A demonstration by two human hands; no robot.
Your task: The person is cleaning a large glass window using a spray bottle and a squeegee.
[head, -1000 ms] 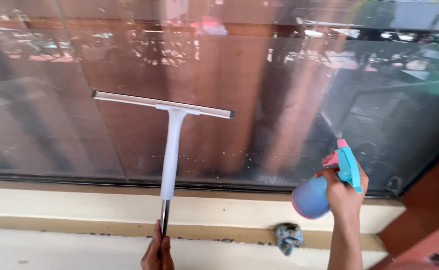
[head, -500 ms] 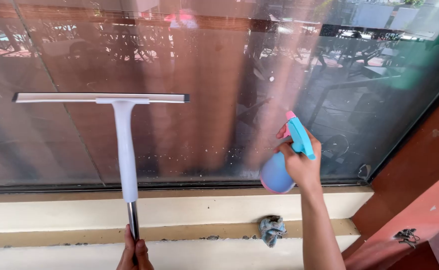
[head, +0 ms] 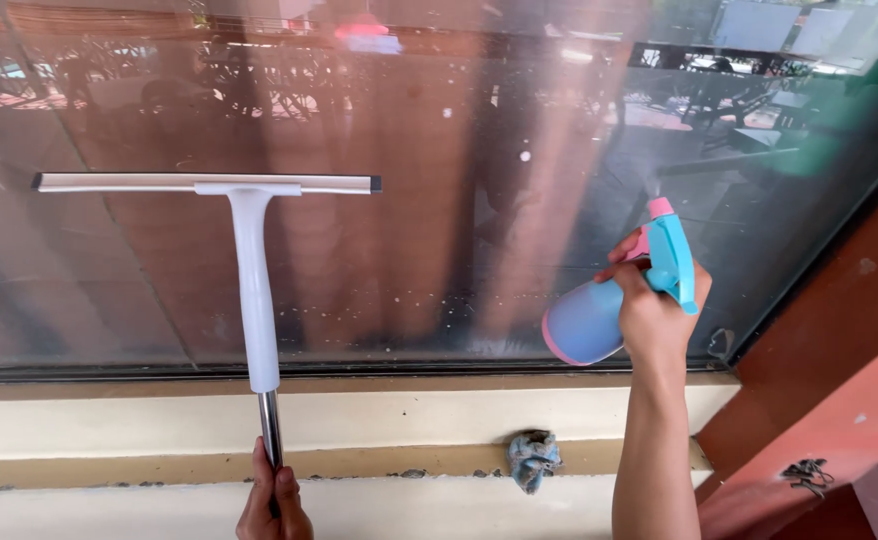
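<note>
My left hand (head: 273, 497) grips the metal pole of a white squeegee (head: 250, 270) at the bottom edge of the view. Its blade lies level against the window glass (head: 439, 190) at the left. My right hand (head: 656, 318) holds a light blue spray bottle (head: 599, 312) with a turquoise and pink trigger head, tilted with its nozzle toward the glass at the right. A finger rests on the trigger. Fine droplets and suds speckle the lower middle of the pane.
A cream sill (head: 359, 420) runs below the window, with a step under it. A crumpled grey-blue cloth (head: 533, 458) lies on the ledge between my arms. A reddish-brown wall (head: 829, 340) frames the window at the right.
The squeegee blade has gone from tilted to level and sits further left in view. My right hand with the spray bottle stays raised at the right, close to the glass.
</note>
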